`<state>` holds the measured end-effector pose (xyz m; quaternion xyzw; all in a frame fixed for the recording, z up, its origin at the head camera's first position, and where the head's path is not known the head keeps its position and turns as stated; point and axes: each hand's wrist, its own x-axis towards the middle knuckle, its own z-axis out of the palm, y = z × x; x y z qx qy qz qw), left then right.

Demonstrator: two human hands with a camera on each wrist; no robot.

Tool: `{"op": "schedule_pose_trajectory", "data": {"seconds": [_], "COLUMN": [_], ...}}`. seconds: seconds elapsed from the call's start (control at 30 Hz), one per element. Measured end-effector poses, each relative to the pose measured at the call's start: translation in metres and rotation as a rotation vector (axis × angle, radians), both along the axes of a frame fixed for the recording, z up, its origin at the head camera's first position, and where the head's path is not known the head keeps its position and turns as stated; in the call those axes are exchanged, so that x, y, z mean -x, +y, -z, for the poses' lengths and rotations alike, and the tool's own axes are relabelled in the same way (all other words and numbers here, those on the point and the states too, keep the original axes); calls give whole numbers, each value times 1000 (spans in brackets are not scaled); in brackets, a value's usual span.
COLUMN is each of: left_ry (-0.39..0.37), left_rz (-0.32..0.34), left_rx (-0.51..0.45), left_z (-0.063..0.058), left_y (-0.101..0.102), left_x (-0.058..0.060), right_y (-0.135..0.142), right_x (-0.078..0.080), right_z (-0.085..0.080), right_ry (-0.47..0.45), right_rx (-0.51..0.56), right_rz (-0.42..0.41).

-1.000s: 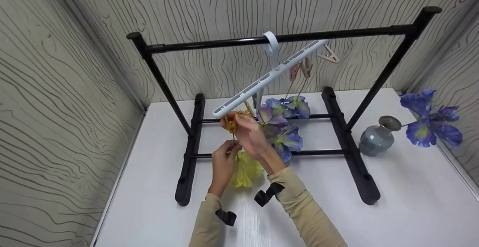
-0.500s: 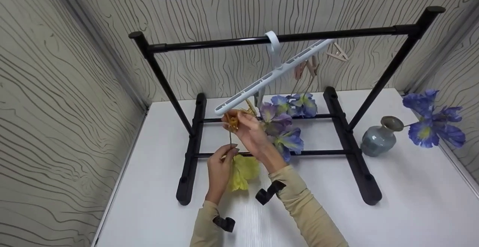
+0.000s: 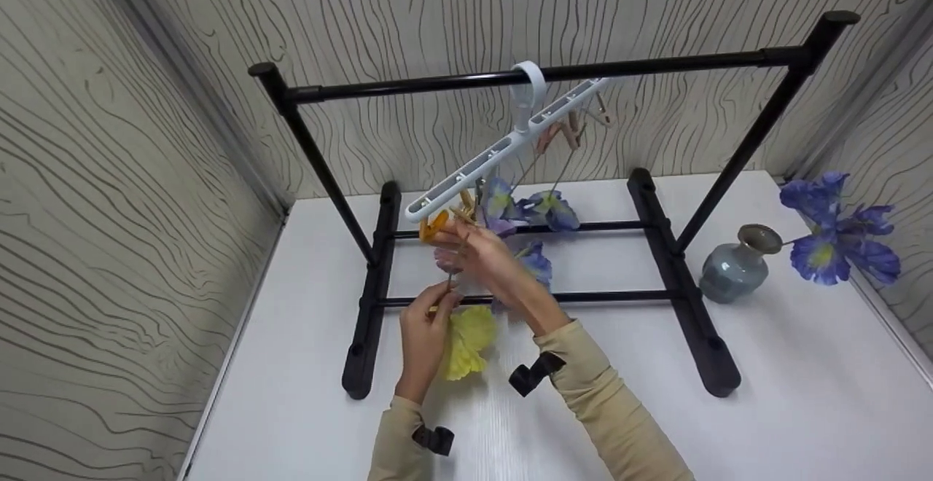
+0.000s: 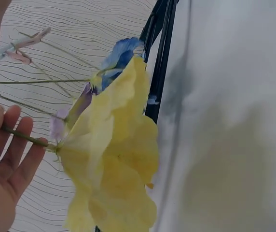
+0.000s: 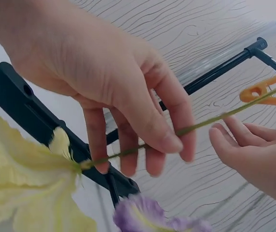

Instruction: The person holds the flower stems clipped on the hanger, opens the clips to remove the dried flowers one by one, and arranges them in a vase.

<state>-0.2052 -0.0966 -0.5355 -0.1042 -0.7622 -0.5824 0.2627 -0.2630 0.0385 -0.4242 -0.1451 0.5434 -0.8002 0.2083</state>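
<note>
My left hand [image 3: 424, 331] pinches the thin green stem [image 5: 196, 126] of a yellow artificial flower [image 3: 470, 341], whose petals hang below the fingers. Up the stem, an orange clothespin [image 3: 433, 226] hangs from the near end of a pale blue hanger [image 3: 466, 178]. The stem overlaps this clothespin in the right wrist view. My right hand [image 3: 499, 262] is just right of it, fingers extended and apart from it in the right wrist view. Behind that hand, purple and blue flowers [image 3: 550, 210] hang on stems from pink clothespins [image 3: 568, 131].
The hanger hooks over the top bar [image 3: 656, 65] of a black rack [image 3: 707, 321] on a white table [image 3: 291, 423]. At right stands a grey-blue vase [image 3: 735, 273] with a blue flower [image 3: 838, 229] leaning out. Patterned panels [image 3: 437, 14] enclose the table.
My right fingers have come off the orange clothespin and slid slightly right. The hanger has turned, its far end swinging left with the hanging flowers. The left hand has lowered slightly, still pinching the stem.
</note>
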Motion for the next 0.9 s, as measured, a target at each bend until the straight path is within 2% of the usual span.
{"op": "schedule_pose_trajectory", "data": {"seconds": [0.2,0.4,0.6,0.73,0.9], "left_ry": [2,11,63,102,127], "left_rz": [-27,-47,-127,-186,-243], "left_rx": [61,126,282,379,447], "left_z": [2,1,2,4,4], "left_y": [-1,0,-2,-3,-1], "left_x": [-2,-4,-3,-2,-2], "right_y": [17,32,49,58,65], "right_x": [0,0,1,0,-3], "right_z": [-4,-16,-20,-20,-17], "right_ry": [77,149,287,407,526], "right_rx": [-146,-338,-476,-634,-810], "right_rz": [-144,-224,-332,-363,-372]}}
